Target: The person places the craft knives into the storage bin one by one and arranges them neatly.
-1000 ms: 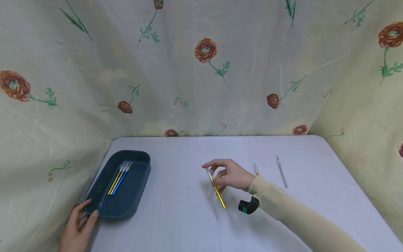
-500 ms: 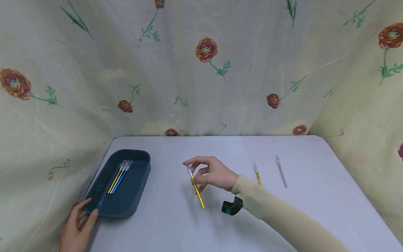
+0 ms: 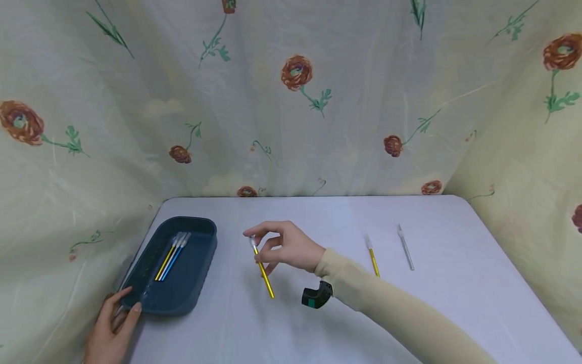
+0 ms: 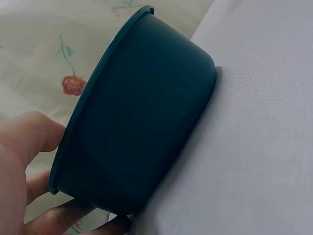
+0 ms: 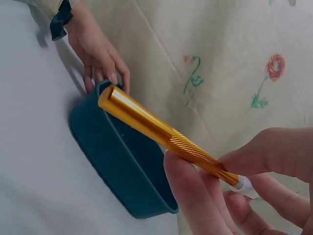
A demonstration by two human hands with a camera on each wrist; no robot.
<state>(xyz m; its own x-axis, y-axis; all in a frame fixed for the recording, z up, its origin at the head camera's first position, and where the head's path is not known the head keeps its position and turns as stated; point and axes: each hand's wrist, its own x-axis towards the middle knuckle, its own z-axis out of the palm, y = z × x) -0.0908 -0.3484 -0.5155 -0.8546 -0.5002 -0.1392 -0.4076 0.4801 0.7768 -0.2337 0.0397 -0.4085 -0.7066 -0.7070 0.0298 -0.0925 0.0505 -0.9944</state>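
In the head view my right hand (image 3: pixel 291 245) holds a gold craft knife (image 3: pixel 265 275) above the table, pinched near its clear-capped end, with the plain end slanting down. The right wrist view shows the knife's knurled grip (image 5: pixel 193 154) between thumb and fingers. My left hand (image 3: pixel 111 326) grips the near left corner of a dark teal tray (image 3: pixel 200 283); in the left wrist view the thumb lies at the rim and other fingers reach beneath. Inside the tray, capped knives lie side by side, a gold one (image 3: pixel 165 260) and a blue one (image 3: pixel 176 258) among them.
Right of centre on the white table (image 3: pixel 318 328) lie another gold craft knife (image 3: pixel 373 255), partly hidden by the right sleeve (image 3: pixel 386 308), and a silver one (image 3: pixel 406 247). A floral curtain (image 3: pixel 345 126) hangs behind the table and at both sides.
My right hand has moved left toward the tray with the gold craft knife, uncovering more of the other gold one on the table. The left hand and the tray have stayed in place.
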